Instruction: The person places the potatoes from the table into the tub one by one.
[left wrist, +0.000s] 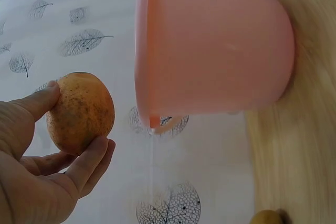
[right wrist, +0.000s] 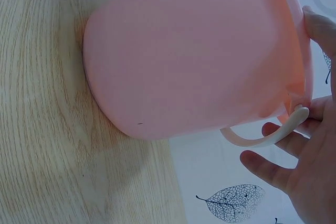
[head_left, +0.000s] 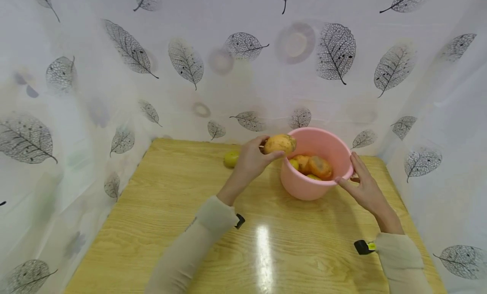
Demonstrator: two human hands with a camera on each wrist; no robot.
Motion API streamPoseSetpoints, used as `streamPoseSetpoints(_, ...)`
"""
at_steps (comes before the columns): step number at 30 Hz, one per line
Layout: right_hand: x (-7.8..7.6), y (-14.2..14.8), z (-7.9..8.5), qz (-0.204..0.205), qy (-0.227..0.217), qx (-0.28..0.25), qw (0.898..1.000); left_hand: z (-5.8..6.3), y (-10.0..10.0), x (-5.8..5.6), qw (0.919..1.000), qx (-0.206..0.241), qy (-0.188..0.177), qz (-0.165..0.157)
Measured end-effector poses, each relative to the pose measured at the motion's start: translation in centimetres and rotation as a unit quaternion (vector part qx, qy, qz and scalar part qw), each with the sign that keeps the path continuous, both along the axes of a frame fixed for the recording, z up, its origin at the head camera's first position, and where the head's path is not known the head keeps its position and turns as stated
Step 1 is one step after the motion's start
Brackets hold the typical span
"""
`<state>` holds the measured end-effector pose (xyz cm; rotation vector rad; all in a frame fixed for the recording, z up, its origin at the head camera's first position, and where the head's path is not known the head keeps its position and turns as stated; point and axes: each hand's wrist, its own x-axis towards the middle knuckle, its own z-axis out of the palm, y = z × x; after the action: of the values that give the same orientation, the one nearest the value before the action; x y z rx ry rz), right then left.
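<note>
My left hand (head_left: 252,157) pinches a brownish-yellow potato (head_left: 280,144) between thumb and fingers, raised beside the left rim of a pink plastic bucket (head_left: 304,190). Dirt-like specks mark the potato's skin in the left wrist view. With my right hand (head_left: 363,186) I hold the bucket's right rim; the thumb lies on the rim and the other fingers reach past the pale handle (right wrist: 268,137). Inside the bucket lie potatoes (head_left: 319,167) and yellow-green pieces, partly hidden by one another and by the wall.
A yellow-green round fruit or vegetable (head_left: 230,159) lies on the wooden table (head_left: 171,192), behind my left wrist and left of the bucket. White leaf-print sheeting (head_left: 258,86) hangs along the table's back and sides.
</note>
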<state>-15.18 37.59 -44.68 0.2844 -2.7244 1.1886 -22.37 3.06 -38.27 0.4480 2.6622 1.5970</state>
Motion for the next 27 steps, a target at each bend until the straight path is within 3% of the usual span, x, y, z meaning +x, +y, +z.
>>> streamPoseSetpoints(17, -0.1, 0.2, -0.2, 0.005, 0.003, 0.000, 1.000, -0.6, 5.0, 0.4, 0.9987, 0.008, 0.010, -0.050)
streamPoseSetpoints(23, -0.1, 0.2, -0.2, 0.004, 0.001, -0.001, 1.000, -0.7, 6.3, 0.9, 0.9983, -0.031, 0.011, -0.048)
streamPoseSetpoints(27, 0.0, 0.1, -0.1, 0.000, -0.004, -0.001, 1.000, -0.9, 7.1, 1.1, 0.9965, -0.066, 0.030, -0.041)
